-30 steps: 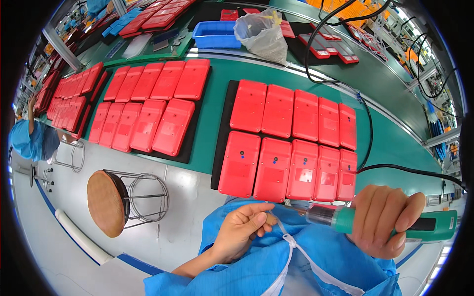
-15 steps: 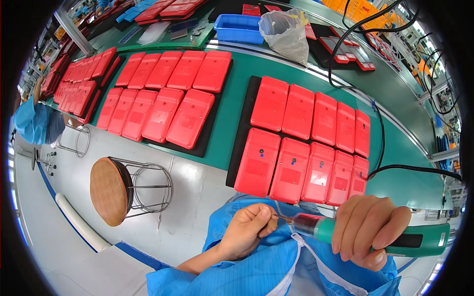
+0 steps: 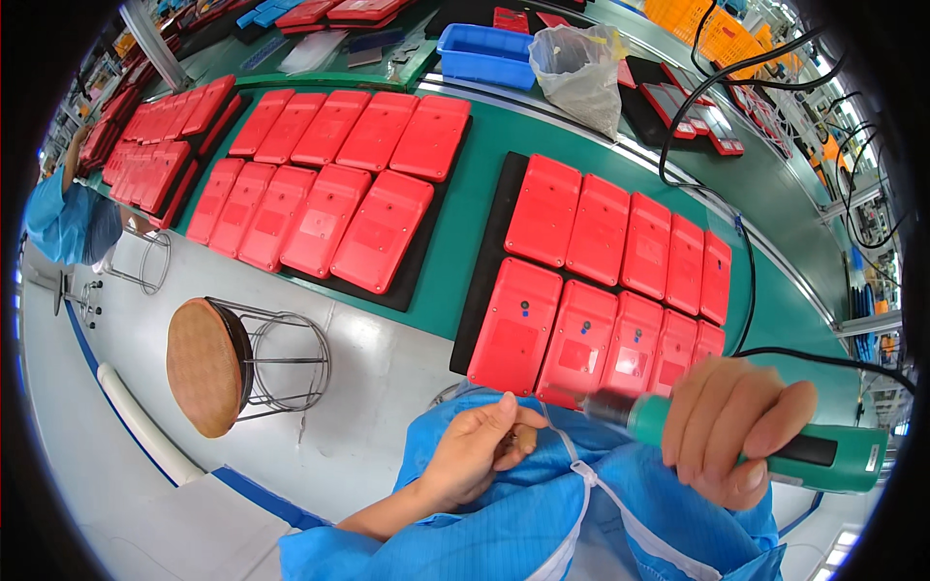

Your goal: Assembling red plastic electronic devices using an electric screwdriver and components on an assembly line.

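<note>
My right hand (image 3: 728, 431) grips a green electric screwdriver (image 3: 851, 457) from above, its tip pointing left. The blurred tip lies in front of the lower edge of the nearest red plastic casings (image 3: 513, 324); contact cannot be made out. My left hand (image 3: 477, 447) is closed in a loose pinch, thumb against curled fingers, just left of the tip. Whatever sits in those fingers is hidden or too small to name. Two rows of casings lie on a black mat (image 3: 477, 290), some with small dark and blue spots near the top.
A second mat of red casings (image 3: 339, 218) lies left on the green bench (image 3: 455, 232). Farther back are a blue bin (image 3: 484, 58) and a plastic bag (image 3: 578, 77). A black cable (image 3: 823, 354) runs at right. A round stool (image 3: 205, 368) and a co-worker's blue sleeve (image 3: 53, 218) are left.
The screwdriver tip has moved up and away from my left fingers, toward the near casings. My left hand stays pinched in nearly the same place. The whole view has shifted slightly.
</note>
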{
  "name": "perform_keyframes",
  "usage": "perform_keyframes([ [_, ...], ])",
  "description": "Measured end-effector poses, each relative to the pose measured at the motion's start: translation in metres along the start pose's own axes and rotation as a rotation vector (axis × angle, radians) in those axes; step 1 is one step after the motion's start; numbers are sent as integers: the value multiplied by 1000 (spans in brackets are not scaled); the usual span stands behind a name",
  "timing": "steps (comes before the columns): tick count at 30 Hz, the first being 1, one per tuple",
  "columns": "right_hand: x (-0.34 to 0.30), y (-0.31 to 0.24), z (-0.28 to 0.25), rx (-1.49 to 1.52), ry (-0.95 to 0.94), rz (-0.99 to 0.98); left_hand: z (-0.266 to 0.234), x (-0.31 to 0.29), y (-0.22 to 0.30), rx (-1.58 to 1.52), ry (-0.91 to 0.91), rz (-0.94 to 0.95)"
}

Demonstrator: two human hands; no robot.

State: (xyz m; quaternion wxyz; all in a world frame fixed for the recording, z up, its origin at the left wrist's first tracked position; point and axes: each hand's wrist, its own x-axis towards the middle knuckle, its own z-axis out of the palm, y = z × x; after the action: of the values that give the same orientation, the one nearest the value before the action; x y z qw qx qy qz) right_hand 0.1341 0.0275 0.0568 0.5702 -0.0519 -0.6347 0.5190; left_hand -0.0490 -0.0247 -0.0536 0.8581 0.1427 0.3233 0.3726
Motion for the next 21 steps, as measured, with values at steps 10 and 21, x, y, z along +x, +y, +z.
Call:
perform_keyframes([
  [10, 17, 29, 0, -177, -24, -2, -31, 18, -4, -13, 177, 66],
  [21, 24, 37, 4, -171, -61, 49, -37, 26, 1, 206, 231, 128],
])
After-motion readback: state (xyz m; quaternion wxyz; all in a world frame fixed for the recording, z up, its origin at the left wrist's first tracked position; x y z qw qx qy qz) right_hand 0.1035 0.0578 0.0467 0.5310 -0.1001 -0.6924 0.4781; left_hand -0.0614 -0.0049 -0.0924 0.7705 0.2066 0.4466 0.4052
